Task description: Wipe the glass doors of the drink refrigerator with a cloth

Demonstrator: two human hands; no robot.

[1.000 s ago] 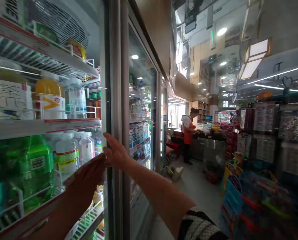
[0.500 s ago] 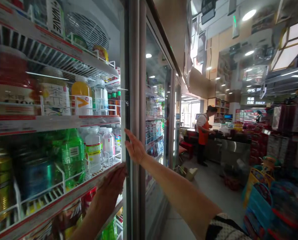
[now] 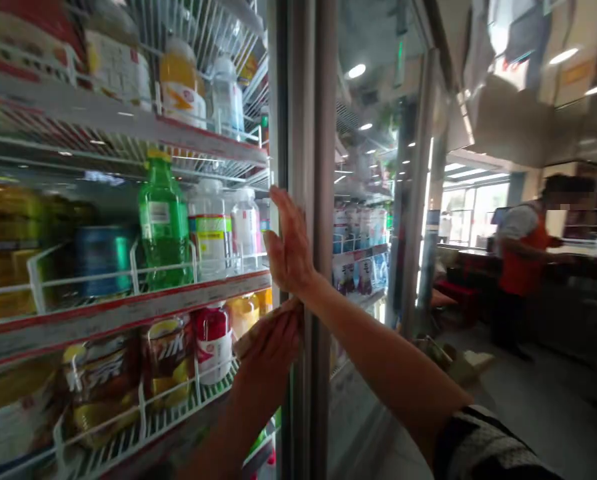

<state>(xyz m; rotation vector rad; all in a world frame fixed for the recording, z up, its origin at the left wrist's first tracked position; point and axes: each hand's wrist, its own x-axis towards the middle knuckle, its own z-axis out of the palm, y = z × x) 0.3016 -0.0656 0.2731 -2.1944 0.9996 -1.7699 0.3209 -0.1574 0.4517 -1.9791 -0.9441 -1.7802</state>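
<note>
Grey metal forms the upright door frame (image 3: 322,167) (black-edged at left).

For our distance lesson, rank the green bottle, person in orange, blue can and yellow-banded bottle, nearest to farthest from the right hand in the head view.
1. Yellow-banded bottle: left of the right hand.
2. Green bottle: farther left.
3. Blue can: leftmost of these.
4. Person in orange: right background.

The tall, straight, grey metal door frame (image 3: 323,167) bears a black vertical strip (image 3: 281,93). A curvy green plastic bottle (image 3: 164,233) has a yellow cap (image 3: 159,155); a squat, cylindrical, blue metal can (image 3: 101,257) shows a teal gleam. The short fabric sleeve (image 3: 483,443) pairs black with pale speckled patches.
</note>
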